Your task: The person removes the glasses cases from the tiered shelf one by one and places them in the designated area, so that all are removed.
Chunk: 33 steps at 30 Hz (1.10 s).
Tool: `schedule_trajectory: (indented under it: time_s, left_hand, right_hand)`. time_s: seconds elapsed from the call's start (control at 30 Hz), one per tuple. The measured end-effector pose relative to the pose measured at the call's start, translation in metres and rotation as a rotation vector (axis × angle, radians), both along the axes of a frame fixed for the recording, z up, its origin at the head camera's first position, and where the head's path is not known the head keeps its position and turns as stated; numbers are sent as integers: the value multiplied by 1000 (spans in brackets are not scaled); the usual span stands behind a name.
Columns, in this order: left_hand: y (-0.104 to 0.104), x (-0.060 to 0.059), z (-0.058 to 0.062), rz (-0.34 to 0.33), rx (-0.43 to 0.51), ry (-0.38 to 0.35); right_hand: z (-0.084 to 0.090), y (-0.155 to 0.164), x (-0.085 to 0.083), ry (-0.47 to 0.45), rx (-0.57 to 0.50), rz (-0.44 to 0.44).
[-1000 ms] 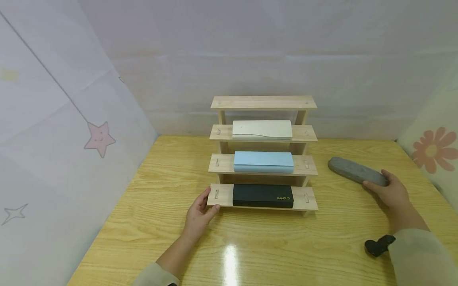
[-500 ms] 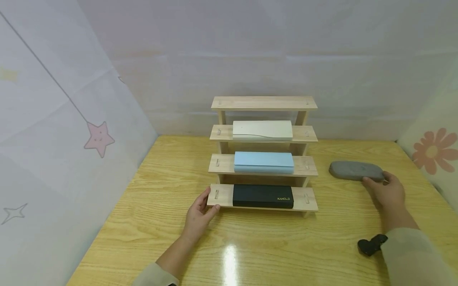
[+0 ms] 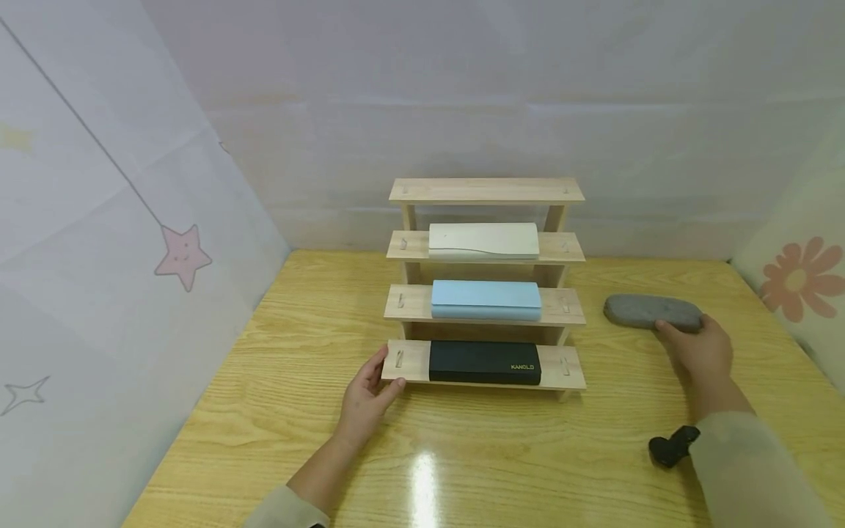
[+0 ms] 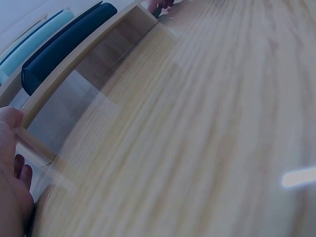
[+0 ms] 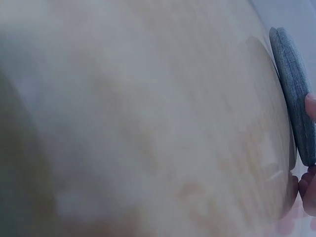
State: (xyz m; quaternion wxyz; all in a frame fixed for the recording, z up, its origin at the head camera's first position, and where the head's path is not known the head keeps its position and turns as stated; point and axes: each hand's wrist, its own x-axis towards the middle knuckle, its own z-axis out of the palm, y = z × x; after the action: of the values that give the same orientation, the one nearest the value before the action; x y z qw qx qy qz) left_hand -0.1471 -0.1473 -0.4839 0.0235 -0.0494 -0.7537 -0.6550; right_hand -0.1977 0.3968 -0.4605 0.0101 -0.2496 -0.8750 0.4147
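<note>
A light wooden tiered rack [image 3: 569, 367] stands in the middle of the table. My left hand [image 3: 364, 400] grips the left end of its lowest shelf, thumb at the front corner; the left wrist view shows this thumb [image 4: 11, 117] against the shelf end. To the right of the rack, my right hand [image 3: 705, 350] holds a grey glasses case [image 3: 650, 311] by its right end, with the thumb on its near side. The right wrist view has the fabric-textured case [image 5: 295, 89] close over the table. A black glasses case [image 3: 485, 361] marked in gold lies on the lowest shelf.
Higher on the rack sit a light blue glasses case [image 3: 486, 299] and a white one [image 3: 484, 240]. The top shelf [image 3: 487, 190] is bare. A printed cloth wall [image 3: 330, 147] encloses the wooden table [image 3: 297, 315]. A black device [image 3: 673, 446] is at the right cuff.
The grey glasses case has turned from a slant to lie nearly level across the view. My right hand has shifted left with it. The left hand and rack stay put.
</note>
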Motion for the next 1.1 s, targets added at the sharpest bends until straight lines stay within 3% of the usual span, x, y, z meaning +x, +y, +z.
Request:
schedule_trajectory:
  time_s: [0.67, 0.9, 1.1]
  left_hand:
    - [2, 4, -2, -3, 3, -33]
    - [0, 2, -2, -9, 13, -24]
    - [0, 1, 0, -7, 14, -29]
  right_hand:
    - [12, -6, -16, -32, -36, -11]
    - [16, -8, -18, 6, -54, -47]
    - [27, -15, -20, 89, -151, -44]
